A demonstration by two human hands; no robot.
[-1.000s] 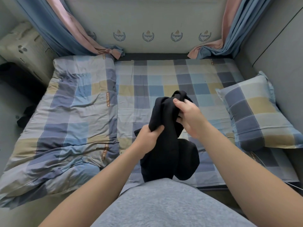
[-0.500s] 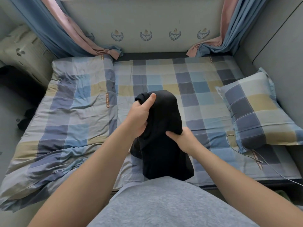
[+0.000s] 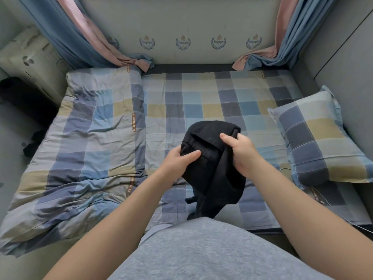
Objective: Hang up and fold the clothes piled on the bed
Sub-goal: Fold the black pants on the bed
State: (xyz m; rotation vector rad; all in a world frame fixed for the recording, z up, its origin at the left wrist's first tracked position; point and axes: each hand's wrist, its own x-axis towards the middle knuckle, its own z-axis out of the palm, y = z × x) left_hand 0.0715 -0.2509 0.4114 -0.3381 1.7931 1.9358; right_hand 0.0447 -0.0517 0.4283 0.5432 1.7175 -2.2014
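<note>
Black garment [image 3: 214, 172], bunched and held in the air over the near part of the bed [image 3: 201, 98], just ahead of the grey-clad torso [image 3: 201, 249]. Gripped on its left edge by the left hand [image 3: 177, 162], with the thumb laid flat along a seam on top and the fingers tucked out of sight beneath the cloth. Pinched at its upper right corner by the right hand [image 3: 240, 152], with the forefinger stretched over the fold and the other fingers curled round the fabric. Worked with the hands apart, not touching, and a rounded span of dark cloth stretched between them. Hung below the hands in loose folds, with the lowest ends hidden behind the torso. Could not tell what kind of garment it was.

Covered with a checked sheet of blue, grey and yellow squares, that bed. Spread over its left side, a rumpled duvet [image 3: 90, 138] in the same check, spilling over the near edge. Laid at its right edge beside the grey wall, a matching pillow [image 3: 314, 142], well apart from the garment. Draped at both far corners, blue and pink curtains [image 3: 66, 31], their ends bunched at the head of the bed. Set between them, a pale panel [image 3: 181, 21] with a row of blue crests. Stood off the left side, a pale cardboard box [image 3: 30, 61], and on the floor near it some dark items [image 3: 33, 142] too small to make out.
</note>
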